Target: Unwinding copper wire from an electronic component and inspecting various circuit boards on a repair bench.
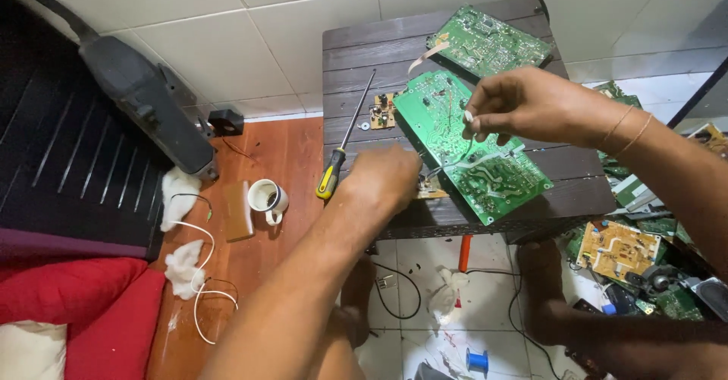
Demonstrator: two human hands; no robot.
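Observation:
A large green circuit board (pixel 485 175) lies tilted on a small dark wooden table (pixel 356 54). My left hand (pixel 387 179) is closed at the board's left edge around a thin tool, most of it hidden, whose tip points onto the board. My right hand (pixel 523 107) hovers above the board's middle and pinches a thin pale strand of wire (pixel 468 122) that hangs toward the board. A small brown board piece (pixel 432 192) sits just under my left hand.
A yellow-and-black screwdriver (pixel 341 152) lies on the table's left side by a small board (pixel 383 111). A second green board (pixel 485 42) lies at the back. A white mug (pixel 267 196), a black appliance (pixel 144 99), loose boards (pixel 618 247) and a blue spool (pixel 476 359) are around.

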